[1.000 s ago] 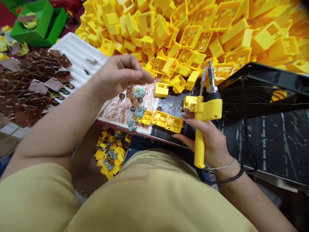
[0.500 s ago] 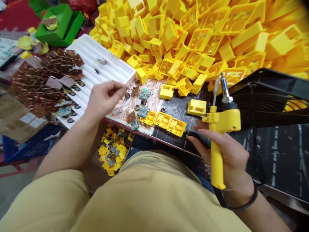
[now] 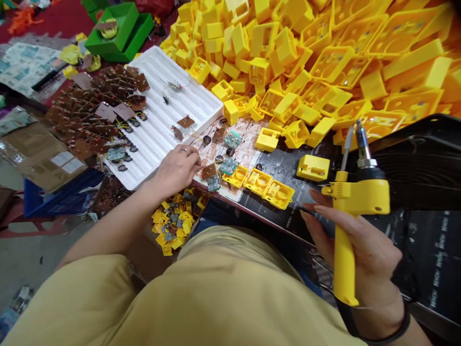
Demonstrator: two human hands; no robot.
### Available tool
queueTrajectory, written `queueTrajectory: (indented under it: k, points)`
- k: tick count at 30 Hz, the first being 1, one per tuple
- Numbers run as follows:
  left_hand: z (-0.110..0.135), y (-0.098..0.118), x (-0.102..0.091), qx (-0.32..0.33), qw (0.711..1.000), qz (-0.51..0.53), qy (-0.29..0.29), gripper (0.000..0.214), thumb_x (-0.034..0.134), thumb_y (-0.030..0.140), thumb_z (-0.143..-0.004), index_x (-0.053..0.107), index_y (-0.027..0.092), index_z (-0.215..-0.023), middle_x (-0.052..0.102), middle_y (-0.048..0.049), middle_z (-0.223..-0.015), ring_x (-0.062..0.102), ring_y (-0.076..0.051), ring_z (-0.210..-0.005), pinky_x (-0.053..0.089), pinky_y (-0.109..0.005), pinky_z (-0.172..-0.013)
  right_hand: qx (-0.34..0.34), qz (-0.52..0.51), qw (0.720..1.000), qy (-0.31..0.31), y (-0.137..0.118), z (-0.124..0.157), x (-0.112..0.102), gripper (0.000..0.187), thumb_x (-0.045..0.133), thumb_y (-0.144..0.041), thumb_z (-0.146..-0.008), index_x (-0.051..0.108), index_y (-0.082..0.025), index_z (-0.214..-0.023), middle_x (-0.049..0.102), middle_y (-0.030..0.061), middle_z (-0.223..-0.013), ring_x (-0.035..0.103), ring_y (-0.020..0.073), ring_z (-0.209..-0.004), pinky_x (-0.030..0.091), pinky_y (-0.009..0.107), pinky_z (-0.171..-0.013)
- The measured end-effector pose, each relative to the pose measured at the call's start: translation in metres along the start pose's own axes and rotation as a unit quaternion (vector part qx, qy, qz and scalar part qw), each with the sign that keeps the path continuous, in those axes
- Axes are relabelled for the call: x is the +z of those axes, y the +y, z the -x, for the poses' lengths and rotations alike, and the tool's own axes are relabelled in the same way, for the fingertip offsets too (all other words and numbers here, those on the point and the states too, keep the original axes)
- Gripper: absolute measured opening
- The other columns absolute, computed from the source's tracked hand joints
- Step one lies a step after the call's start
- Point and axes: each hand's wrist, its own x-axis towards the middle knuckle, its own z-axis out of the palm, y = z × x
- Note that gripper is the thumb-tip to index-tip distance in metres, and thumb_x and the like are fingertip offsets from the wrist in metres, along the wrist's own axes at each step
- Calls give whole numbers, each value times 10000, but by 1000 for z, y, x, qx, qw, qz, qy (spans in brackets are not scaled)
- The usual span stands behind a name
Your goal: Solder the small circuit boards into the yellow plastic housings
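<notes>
My right hand (image 3: pixel 363 250) is wrapped round a yellow soldering gun (image 3: pixel 345 250), its metal tip pointing up and away. My left hand (image 3: pixel 180 166), a ring on one finger, is low at the table edge, fingers curled together beside a brown circuit board (image 3: pixel 209 171); its fingertips are partly hidden. Green circuit boards (image 3: pixel 229 166) with small round speakers (image 3: pixel 229 151) lie just right of it. Three opened yellow cases (image 3: pixel 258 180) stand in a row along the edge, between the two hands. A closed-looking yellow case (image 3: pixel 313 167) sits near the gun.
A big heap of yellow cases (image 3: pixel 259 72) fills the back. White foam (image 3: pixel 180 96) at left bears many brown boards (image 3: pixel 97 105). Beyond are green boxes (image 3: pixel 115 33). A black fan-like housing (image 3: pixel 425 163) stands at right. Below the edge is a box of yellow parts (image 3: pixel 176 218).
My left hand has come down from above the foam's corner to the table edge, uncovering brown boards with wires. The view has swung left. My right hand still holds the soldering gun.
</notes>
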Motion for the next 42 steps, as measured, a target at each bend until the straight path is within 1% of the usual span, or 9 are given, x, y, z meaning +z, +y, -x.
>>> queueTrajectory:
  k: [3, 6, 8, 14, 20, 27, 36, 39, 42]
  points:
    - [-17, -4, -32, 7, 998, 13, -64, 246, 473, 269, -922, 697, 180, -969, 728, -83, -843, 646, -223, -751, 486, -329, -676, 4, -22, 1000, -12, 1, 3, 1, 604, 796, -121, -792, 564, -256, -1333, 739, 65, -1128, 738, 251, -942, 602, 351, -782]
    - [-31, 10, -60, 88, 988, 100, -73, 237, 516, 300, -924, 713, 189, -991, 736, -38, -815, 638, -157, -696, 458, -273, -681, -2, -48, 999, -24, 2, -1, 11, 612, 831, -219, -777, 548, -229, -1320, 717, 96, -1134, 719, 280, -1002, 603, 400, -845]
    - [-41, 27, -64, 154, 972, 155, -89, 215, 535, 265, -918, 727, 194, -985, 757, -26, -864, 665, -136, -755, 464, -245, -726, -12, -65, 997, -38, 0, -7, 21, 606, 831, -287, -784, 534, -223, -1308, 704, 99, -1092, 711, 292, -1000, 602, 439, -860]
    - [-69, 58, -36, 247, 938, 189, -154, 217, 629, 209, -875, 736, 189, -1062, 769, -46, -988, 694, -151, -906, 493, -258, -849, -31, -55, 996, -59, -6, -21, 35, 542, 778, -303, -838, 498, -231, -1297, 690, 75, -1005, 708, 280, -996, 610, 434, -838]
    - [-76, 53, -21, 251, 952, 158, -76, 175, 598, 189, -896, 767, 217, -934, 736, -51, -1069, 662, -199, -1004, 470, -349, -957, -15, -36, 998, -57, -4, -18, 33, 534, 773, -338, -842, 505, -245, -1294, 698, 76, -1025, 705, 269, -979, 602, 404, -800]
    - [-80, 53, -21, 208, 955, 180, -107, 301, 577, 230, -893, 688, 200, -1172, 737, -58, -1118, 667, -203, -1032, 473, -328, -933, -3, -44, 997, -68, -4, -17, 31, 576, 772, -324, -842, 480, -256, -1334, 699, 72, -1040, 700, 270, -1012, 597, 426, -871]
    - [-96, 82, -25, 213, 969, 35, -118, 219, 604, 291, -854, 766, 201, -970, 735, -81, -926, 655, -259, -944, 473, -383, -872, -5, -40, 997, -61, -4, -17, 32, 555, 768, -302, -847, 484, -253, -1322, 693, 77, -1057, 708, 263, -976, 603, 414, -839]
    - [-96, 77, -19, 198, 971, 80, -103, 191, 595, 228, -846, 770, 203, -919, 743, -57, -898, 665, -217, -916, 487, -351, -873, -5, -41, 997, -59, -3, -17, 30, 535, 758, -305, -856, 491, -250, -1317, 696, 69, -1031, 712, 257, -956, 608, 416, -833]
    - [-93, 64, -15, 155, 962, 207, -82, 169, 620, 225, -841, 765, 198, -922, 760, -24, -911, 682, -172, -889, 511, -318, -885, -4, -38, 998, -55, -4, -15, 28, 537, 757, -312, -859, 488, -248, -1320, 701, 68, -1019, 716, 253, -951, 615, 419, -835]
